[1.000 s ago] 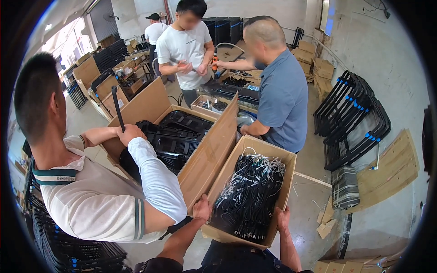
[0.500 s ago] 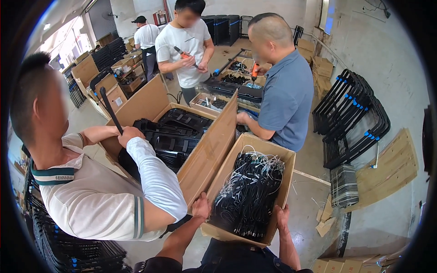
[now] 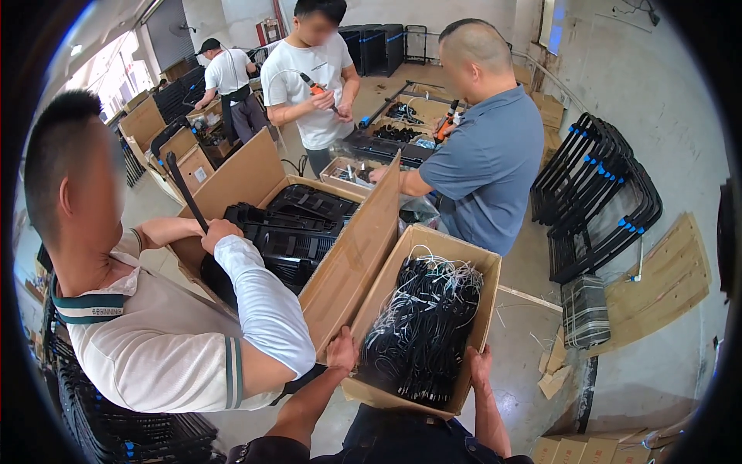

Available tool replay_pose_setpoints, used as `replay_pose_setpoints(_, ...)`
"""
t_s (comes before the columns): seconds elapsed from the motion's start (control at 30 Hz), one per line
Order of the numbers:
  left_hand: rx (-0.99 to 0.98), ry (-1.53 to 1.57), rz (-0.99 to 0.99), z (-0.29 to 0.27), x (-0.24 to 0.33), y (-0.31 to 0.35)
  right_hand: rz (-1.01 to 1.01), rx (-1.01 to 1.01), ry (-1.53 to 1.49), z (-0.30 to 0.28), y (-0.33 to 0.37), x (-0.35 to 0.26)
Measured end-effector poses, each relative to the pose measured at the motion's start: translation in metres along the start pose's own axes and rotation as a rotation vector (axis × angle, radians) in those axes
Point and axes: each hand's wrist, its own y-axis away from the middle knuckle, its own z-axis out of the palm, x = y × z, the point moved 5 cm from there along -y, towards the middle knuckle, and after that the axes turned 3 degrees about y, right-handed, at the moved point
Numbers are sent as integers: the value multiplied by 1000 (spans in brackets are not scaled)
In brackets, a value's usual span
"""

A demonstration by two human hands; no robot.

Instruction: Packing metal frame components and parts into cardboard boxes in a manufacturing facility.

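And there, the co-worker in grey-blue (image 3: pixel 495 170) has swung a hand (image 3: pixel 377 175) to the shallow cardboard parts box (image 3: pixel 340 184); the brown cardboard carton (image 3: pixel 485 298) of black and white cables (image 3: pixel 421 332) stays at the wearer's front, apparently undisturbed. Left hand (image 3: pixel 342 349) and right hand (image 3: pixel 479 365) grip its sides. Pale floor (image 3: pixel 514 313), black tubular frames (image 3: pixel 595 185) beside the wall (image 3: pixel 665 139).

Grey floor (image 3: pixel 514 348): torn cardboard scraps (image 3: pixel 553 383), thin wooden strip (image 3: pixel 530 298).

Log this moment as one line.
left hand: holding open cardboard box | right hand: box's opposite side | contents: black and white cables | beside: larger carton
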Motion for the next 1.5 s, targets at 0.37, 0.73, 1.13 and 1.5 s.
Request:
replay_pose_setpoints(0.37,-19,-29,-20,-2,4,0,83,-27,-40,1,1,2)
replay_pose_setpoints(0.73,9,-51,10,2,1,0,12,-3,-22,1,5,-9)
replay_pose_setpoints(1.13,39,-18,15,-1,2,2,38,-6,3,0,2,1)
replay_pose_setpoints(1.5,58,-12,40,2,-3,-2,54,-1,9,1,-1,5)
